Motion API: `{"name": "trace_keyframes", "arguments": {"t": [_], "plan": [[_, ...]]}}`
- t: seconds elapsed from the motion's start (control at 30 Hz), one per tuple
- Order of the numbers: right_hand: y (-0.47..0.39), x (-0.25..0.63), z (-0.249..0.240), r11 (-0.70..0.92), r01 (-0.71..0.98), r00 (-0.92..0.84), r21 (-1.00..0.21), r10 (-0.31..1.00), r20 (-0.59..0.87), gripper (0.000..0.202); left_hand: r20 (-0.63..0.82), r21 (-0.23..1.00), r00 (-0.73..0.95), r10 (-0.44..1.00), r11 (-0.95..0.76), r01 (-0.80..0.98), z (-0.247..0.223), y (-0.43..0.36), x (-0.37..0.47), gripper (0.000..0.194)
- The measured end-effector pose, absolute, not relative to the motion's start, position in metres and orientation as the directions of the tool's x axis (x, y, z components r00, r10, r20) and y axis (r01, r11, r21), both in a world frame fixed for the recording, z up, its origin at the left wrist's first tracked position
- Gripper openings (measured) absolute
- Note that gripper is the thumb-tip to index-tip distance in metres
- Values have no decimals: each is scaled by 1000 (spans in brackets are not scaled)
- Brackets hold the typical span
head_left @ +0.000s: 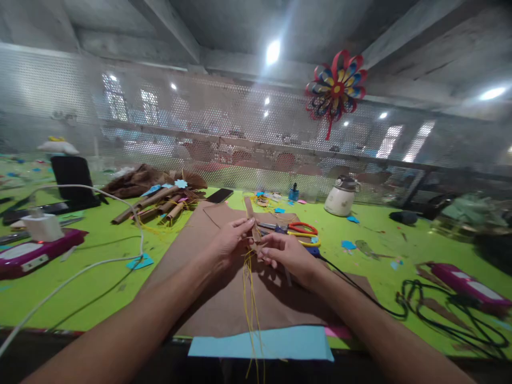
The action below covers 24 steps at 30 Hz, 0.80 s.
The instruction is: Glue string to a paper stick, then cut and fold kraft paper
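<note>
- Head view, left: brown paper rolls [160,208] are heaped on the green tabletop [100,218], well apart from the hands.
- Centre: a brown paper strip [249,207] is pinched, tilted slightly, between the left hand's [233,238] thumb and fingers, above a brown paper sheet [194,232].
- Yellow strings [251,298] are seen trailing below it.
- Its lower end is met by the right hand [286,250]; whether it is gripped cannot be told.
- Beyond, a small blue bottle [293,193] is seen, contents hidden.
- Right: a white jug [339,200] is topped by a dark lid, contents hidden.
</note>
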State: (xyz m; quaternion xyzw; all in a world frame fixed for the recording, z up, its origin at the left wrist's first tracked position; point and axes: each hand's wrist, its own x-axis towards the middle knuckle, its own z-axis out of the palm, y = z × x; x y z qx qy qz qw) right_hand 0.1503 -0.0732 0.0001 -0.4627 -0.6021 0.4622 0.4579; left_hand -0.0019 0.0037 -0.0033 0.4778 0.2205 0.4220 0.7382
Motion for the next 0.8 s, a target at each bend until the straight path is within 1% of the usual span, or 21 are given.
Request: {"name": "trace_keyframes", "arguments": {"t": [0.1, 0.13, 0.2, 0.23, 0.3, 0.4, 0.43, 0.5, 0.6, 0.7, 0.8], "plan": [[-72, 152, -2, 66, 174, -131, -982, 990, 43, 22, 115, 901, 503, 857, 123, -415, -5, 6, -2, 24], [-72, 152, -3, 52, 191, -114, -980, 993, 30, 23, 114, 901, 506, 855, 126, -416, -6, 6, -2, 24], [-70, 152, -5, 61, 209, -48, -976, 997, 52, 24, 110, 893, 499, 860, 135, -429, -6, 5, -2, 23], [-69, 152, -6, 91, 220, -8, -971, 996, 91, 23, 107, 889, 492, 864, 138, -437, -6, 5, -2, 22], [-67, 151, -7, 192, 276, 61, -942, 974, 216, 21, 101, 887, 481, 871, 140, -441, -5, 2, -1, 21], [-64, 151, -8, 339, 419, 71, -842, 912, 403, 15, 94, 910, 513, 853, 135, -392, -2, -4, 0, 22], [-63, 151, -8, 365, 456, 61, -811, 897, 438, 13, 96, 920, 529, 843, 127, -369, -1, -6, 1, 23], [-62, 151, -9, 385, 488, 48, -783, 884, 464, 12, 103, 936, 548, 830, 106, -336, 1, -10, 2, 25], [-62, 152, -9, 377, 450, 52, -810, 894, 445, 12, 111, 942, 536, 837, 83, -324, 5, -14, 3, 26], [-65, 151, -5, 352, 361, 93, -864, 908, 408, 12, 114, 937, 509, 853, 77, -339, 7, -14, 2, 25], [-71, 147, 1, 244, 187, 85, -952, 961, 263, 15, 132, 923, 492, 860, 74, -378, 4, -8, 1, 24]]}}
